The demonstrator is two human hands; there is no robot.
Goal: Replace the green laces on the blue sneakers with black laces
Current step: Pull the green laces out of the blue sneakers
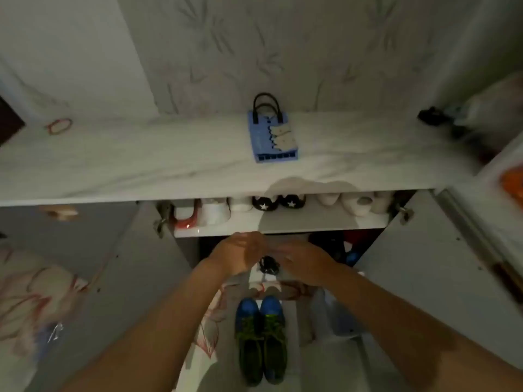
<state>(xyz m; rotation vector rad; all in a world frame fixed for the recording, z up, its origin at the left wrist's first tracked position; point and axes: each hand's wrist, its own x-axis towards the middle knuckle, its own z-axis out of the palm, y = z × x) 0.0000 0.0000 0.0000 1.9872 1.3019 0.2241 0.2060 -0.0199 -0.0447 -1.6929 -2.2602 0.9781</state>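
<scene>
Dim light falls on a shoe cabinet with a pale marbled top (141, 165), both doors swung wide, against wallpaper (254, 52) printed with faint leaves. A small bundle of black laces (268, 265) sits between the two hands, right at their fingertips. The left hand (240, 253) and right hand (305, 264) are drawn close together in front of the cabinet's opening, fingers bent inward toward the bundle. Blur hides which fingers actually hold it, so I cannot tell the grip of either hand.

Straight below the hands, nearer the person, the blue sneakers (261, 335) stand side by side on the floor, toes pointing toward the cabinet, with the green laces (254, 329) threaded through them. A mat (209, 335) with a red leaf pattern lies just to the left of them.

Just beyond the hands runs a white shelf (283, 224). On it, directly past the fingers, is a black pair with white stars (278, 202); white shoes (353, 203) are to the right and a red-and-white shoe (185, 216) to the left. Further beyond and above, a blue handbag (273, 137) with black handles lies flat on the marbled top. A red band (59, 126) rests far off to the left, and a dark object (431, 116) far to the right.
</scene>
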